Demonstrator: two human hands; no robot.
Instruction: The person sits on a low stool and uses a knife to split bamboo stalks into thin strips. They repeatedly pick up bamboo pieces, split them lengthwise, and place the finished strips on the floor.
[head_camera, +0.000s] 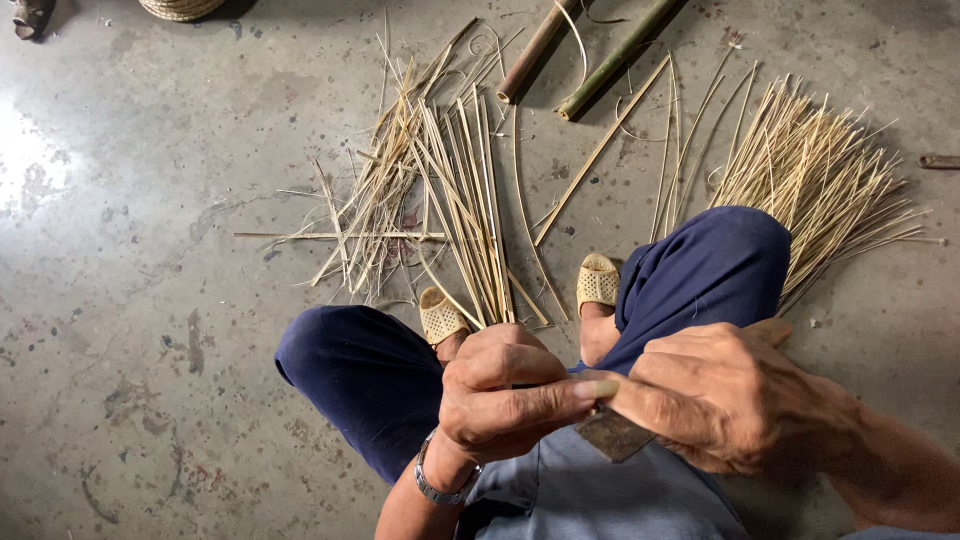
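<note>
Hands meet in the lower middle of the view, above the lap of a person who sits low on a concrete floor (150, 300). The left hand (500, 395) is clenched around a bundle of thin bamboo strips (470, 210), and its forefinger stretches to the right until it touches the right hand (720, 395). The strips go up and away from this grip and spread on the floor between the two woven sandals (598, 282). The right hand is closed on a knife (612, 432); its dark flat blade comes out under the fingers, just beside the left forefinger, and a piece of wooden handle shows behind the hand. A metal watch (440, 485) sits on the left wrist. Beyond the grip, to the right of the knee in blue trousers (710, 265), lies a fan of fine pale splints (820, 180). Farther from the hands, two thick bamboo poles (610, 55) lie on the floor.
</note>
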